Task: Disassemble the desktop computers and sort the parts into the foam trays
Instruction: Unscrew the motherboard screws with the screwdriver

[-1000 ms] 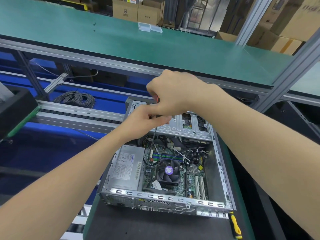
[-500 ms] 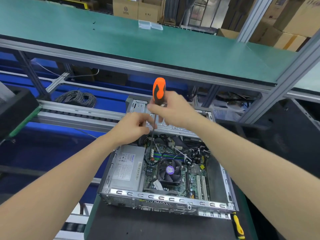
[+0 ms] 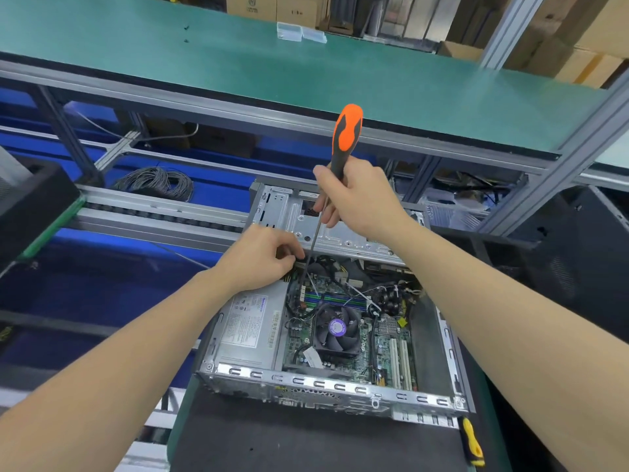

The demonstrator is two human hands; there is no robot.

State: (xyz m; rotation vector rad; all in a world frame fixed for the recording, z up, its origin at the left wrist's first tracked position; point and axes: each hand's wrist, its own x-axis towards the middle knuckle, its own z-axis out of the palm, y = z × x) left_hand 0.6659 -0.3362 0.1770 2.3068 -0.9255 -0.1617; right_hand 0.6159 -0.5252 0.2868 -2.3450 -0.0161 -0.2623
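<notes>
One open desktop computer (image 3: 326, 386), two screwdrivers, two hands, centre frame.
The right hand (image 3: 360, 195) grips the orange screwdriver (image 3: 345, 137) upright over the case's far side, its tip hidden among cables. The left hand (image 3: 262, 260) has its fingers curled there; whether they pinch anything is unclear. The yellow-handled screwdriver (image 3: 471, 444) lies at lower right, on the edge of the dark mat (image 3: 306, 441).

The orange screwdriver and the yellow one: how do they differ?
The orange screwdriver stands nearly upright, gripped by the right hand; the yellow screwdriver lies untouched beside the computer case. The orange one shows its shaft; the yellow one only its handle. Both handles are partly black.
</notes>
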